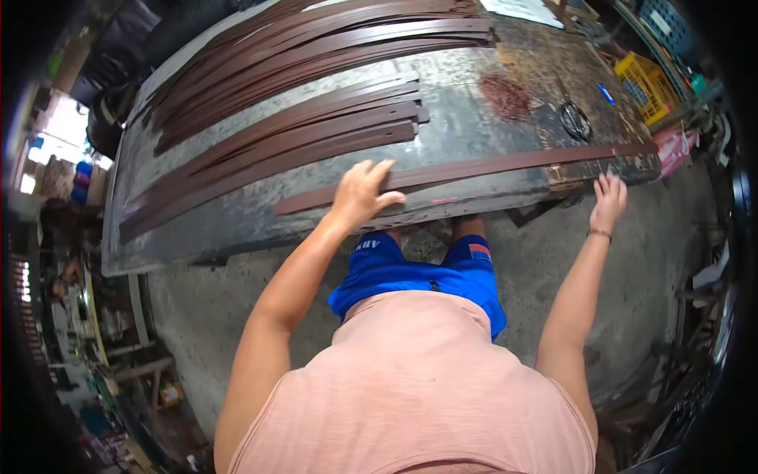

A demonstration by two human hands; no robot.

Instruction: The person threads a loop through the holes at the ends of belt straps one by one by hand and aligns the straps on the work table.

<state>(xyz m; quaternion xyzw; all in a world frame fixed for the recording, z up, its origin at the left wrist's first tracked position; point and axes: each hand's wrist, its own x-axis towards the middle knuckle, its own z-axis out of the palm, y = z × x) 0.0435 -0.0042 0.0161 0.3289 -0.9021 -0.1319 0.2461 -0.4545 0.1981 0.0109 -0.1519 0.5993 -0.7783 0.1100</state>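
A long brown leather-like strip [489, 164] lies along the near edge of the worktable [260, 186]. Over its left part is my left hand [363, 193], thumb and fingers apart, nothing held in it; whether it presses on the strip I cannot tell. Beside the strip's right end, at the table's front corner, my right hand [609, 204] has its fingers drawn together. A thin, dark greenish thing shows at those fingertips, too small to name. Behind the single strip lies a stack of similar brown strips [316, 138], with a larger stack [339, 47] farther back.
A heap of small reddish-brown scraps [505, 96] sits on the table, near black-handled scissors or a dark wire loop [575, 120]. A blue pen-like object [606, 95] lies farther right. Beyond the right edge are a yellow crate [647, 87] and a pink bag [676, 150].
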